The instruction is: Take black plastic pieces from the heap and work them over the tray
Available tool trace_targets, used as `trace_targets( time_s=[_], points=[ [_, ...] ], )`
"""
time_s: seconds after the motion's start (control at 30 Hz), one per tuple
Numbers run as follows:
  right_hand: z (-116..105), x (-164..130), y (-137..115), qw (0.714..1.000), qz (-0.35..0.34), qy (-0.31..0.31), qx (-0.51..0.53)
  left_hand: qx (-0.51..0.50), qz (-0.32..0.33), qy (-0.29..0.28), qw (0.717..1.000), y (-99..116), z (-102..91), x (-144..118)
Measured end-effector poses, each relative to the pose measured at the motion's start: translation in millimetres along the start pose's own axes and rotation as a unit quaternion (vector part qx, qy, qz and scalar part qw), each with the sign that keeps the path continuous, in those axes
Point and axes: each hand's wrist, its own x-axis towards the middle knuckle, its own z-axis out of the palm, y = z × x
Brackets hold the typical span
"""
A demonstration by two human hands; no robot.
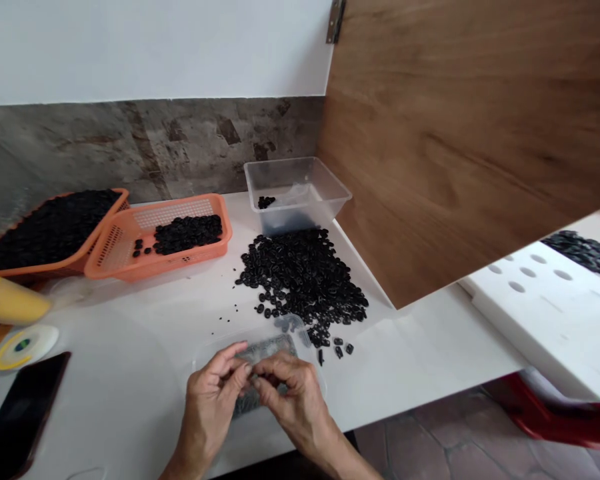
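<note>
My left hand and my right hand meet at the fingertips over a clear plastic box. Thumb and forefinger are pinched on each hand. Whatever sits between the fingertips is too small and covered to make out. Inside the box lie many thin, grey, metallic-looking pieces, partly hidden by my hands. Just beyond the box spreads a heap of small black oval pieces with openings in them. Several loose black pieces lie at its near right edge.
Two orange baskets holding black pieces stand at the left. A clear bin is behind the heap. A wooden panel rises at the right. A phone, tape roll and yellow bottle lie on the left.
</note>
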Motion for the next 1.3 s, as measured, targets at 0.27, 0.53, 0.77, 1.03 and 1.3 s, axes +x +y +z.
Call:
trace_targets(
  time_s=[0.27,0.53,0.77,1.03,1.3],
  points=[
    [2,-6,4,0.996,-0.074,-0.011,-0.047,0.051,0.068,0.007,0.996,-3,-1.6,-3],
    [4,-4,-2,0.998,-0.065,0.009,-0.004,0.063,0.102,-0.047,0.992,-2,-12.3,-7],
    [5,-7,-6,0.999,-0.042,-0.003,0.017,0.024,0.156,-0.023,0.987,-3,-11.2,-11],
    [15,-10,-6,0.901,0.091,0.0,0.424,-0.048,0.039,0.063,0.996,-11,-10.2,-24],
    [15,-12,-16,0.9,0.13,-0.014,0.415,-0.05,0.025,0.103,0.993,-3,-6.4,-32]
  ],
)
